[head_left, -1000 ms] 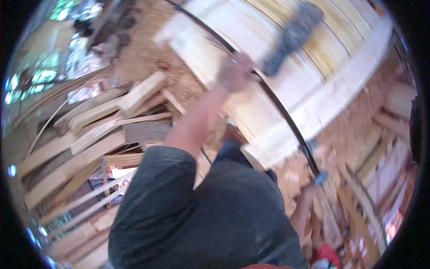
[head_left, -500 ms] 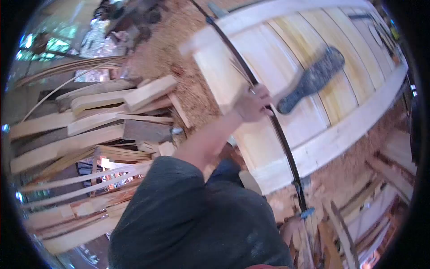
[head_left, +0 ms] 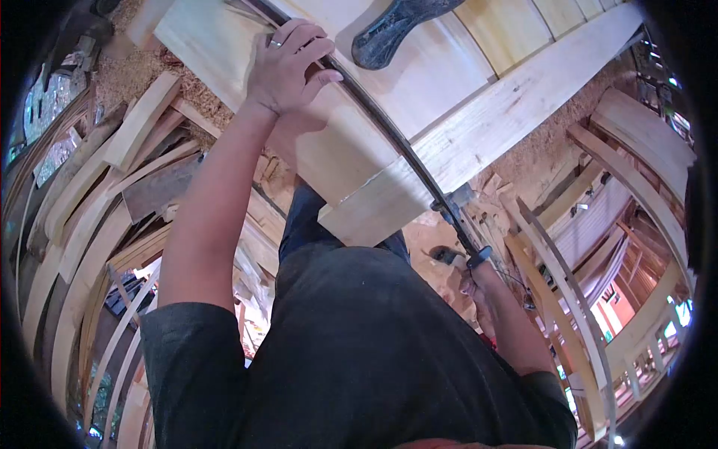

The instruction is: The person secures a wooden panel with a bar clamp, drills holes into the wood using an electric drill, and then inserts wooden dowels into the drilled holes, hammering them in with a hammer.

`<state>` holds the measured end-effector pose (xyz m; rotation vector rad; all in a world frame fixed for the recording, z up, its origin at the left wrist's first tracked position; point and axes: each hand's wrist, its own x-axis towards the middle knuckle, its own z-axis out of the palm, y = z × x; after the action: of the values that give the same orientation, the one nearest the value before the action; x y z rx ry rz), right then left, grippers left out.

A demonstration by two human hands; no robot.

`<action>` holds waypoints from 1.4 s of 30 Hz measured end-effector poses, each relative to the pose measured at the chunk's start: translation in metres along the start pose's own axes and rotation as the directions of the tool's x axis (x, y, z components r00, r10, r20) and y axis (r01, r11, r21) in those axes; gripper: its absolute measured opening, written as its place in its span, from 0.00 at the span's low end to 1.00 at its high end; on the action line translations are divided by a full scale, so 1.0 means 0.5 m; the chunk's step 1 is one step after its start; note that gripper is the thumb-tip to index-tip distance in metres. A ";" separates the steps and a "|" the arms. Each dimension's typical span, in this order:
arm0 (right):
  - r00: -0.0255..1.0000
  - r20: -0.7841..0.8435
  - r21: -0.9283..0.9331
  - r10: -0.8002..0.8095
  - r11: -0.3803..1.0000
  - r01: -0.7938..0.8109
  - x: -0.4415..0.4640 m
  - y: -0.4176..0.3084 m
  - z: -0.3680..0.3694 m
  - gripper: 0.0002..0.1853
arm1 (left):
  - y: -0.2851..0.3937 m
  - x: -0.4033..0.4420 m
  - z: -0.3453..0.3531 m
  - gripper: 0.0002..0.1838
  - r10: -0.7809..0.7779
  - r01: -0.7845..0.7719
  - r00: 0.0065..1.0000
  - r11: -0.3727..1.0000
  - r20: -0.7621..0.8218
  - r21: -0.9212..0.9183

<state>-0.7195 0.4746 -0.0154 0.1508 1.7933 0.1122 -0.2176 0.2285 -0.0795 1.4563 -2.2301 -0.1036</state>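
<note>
A long dark bar clamp [head_left: 389,131] lies across a pale wooden panel [head_left: 471,142] made of boards within a frame. My left hand [head_left: 295,63], with a ring on one finger, is closed around the bar towards its far end. Close to my body, my right hand [head_left: 479,288] is closed at the clamp's screw end, just past its blue end piece [head_left: 479,257]; its fingers are partly hidden. The clamp's near jaw [head_left: 458,198] sits by the panel's near edge. On the boards beyond the bar rests a dark paddle-shaped object [head_left: 393,34], cut off by the view's top.
Curved and straight timber pieces [head_left: 82,224] are piled on the left. More long wooden strips [head_left: 557,288] and curved boards [head_left: 636,179] stand on the right. Sawdust and shavings [head_left: 542,161] cover the ground around the panel.
The view has turned, so the panel and paddle-shaped object sit higher in it. My left hand stays on the bar. My right hand and forearm now show more fully at the screw end.
</note>
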 end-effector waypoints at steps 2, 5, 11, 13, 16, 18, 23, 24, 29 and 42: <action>0.997 -0.001 -0.067 -0.073 0.995 0.073 0.007 0.012 -0.006 0.20 | 0.003 -0.001 -0.008 0.24 0.013 -0.013 1.000 1.000 -0.012 0.003; 0.987 -0.039 -0.145 -0.156 0.978 0.149 0.005 0.034 -0.011 0.22 | -0.001 -0.001 0.006 0.25 0.021 -0.022 1.000 0.999 -0.004 -0.045; 0.631 -0.428 -0.636 -0.647 0.712 0.298 0.122 0.125 0.020 0.22 | 0.005 -0.005 -0.011 0.23 -0.029 0.029 0.999 0.999 0.014 -0.022; 0.475 -0.588 -0.677 -0.655 0.720 0.154 0.036 0.126 0.100 0.20 | 0.006 -0.010 -0.013 0.22 -0.001 0.001 0.999 1.000 -0.040 0.019; 0.250 -0.641 -0.729 -0.726 0.678 0.099 -0.007 0.131 0.146 0.19 | 0.006 -0.028 -0.006 0.22 -0.003 0.004 0.997 1.000 -0.073 0.018; 0.123 -0.655 -0.731 -0.745 0.667 0.144 -0.013 0.126 0.158 0.17 | 0.005 -0.018 -0.012 0.22 0.010 -0.009 0.998 1.000 -0.060 0.022; -0.538 -0.438 -0.884 -0.720 0.235 0.404 0.081 0.150 0.109 0.08 | 0.155 0.000 -0.065 0.18 0.061 -0.072 0.993 0.991 -0.102 -0.113; -0.579 -0.441 -0.861 -0.685 0.143 0.487 0.092 0.144 0.107 0.07 | 0.242 -0.004 -0.042 0.17 0.129 -0.165 0.971 0.971 -0.202 -0.171; -0.351 -0.804 -0.468 -0.480 0.146 0.872 0.155 0.167 0.113 0.13 | 0.696 -0.018 0.026 0.18 0.442 -0.214 0.839 0.803 0.316 -0.556; -0.715 -0.668 -0.735 -0.206 0.334 0.591 0.083 0.039 0.039 0.09 | 0.832 -0.088 0.176 0.14 0.358 0.019 0.757 0.824 0.546 -0.567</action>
<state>-0.7090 0.5006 -0.0564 -1.5028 3.1513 -1.5639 -0.5924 0.4309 -0.0430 0.9464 -2.5130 -1.2424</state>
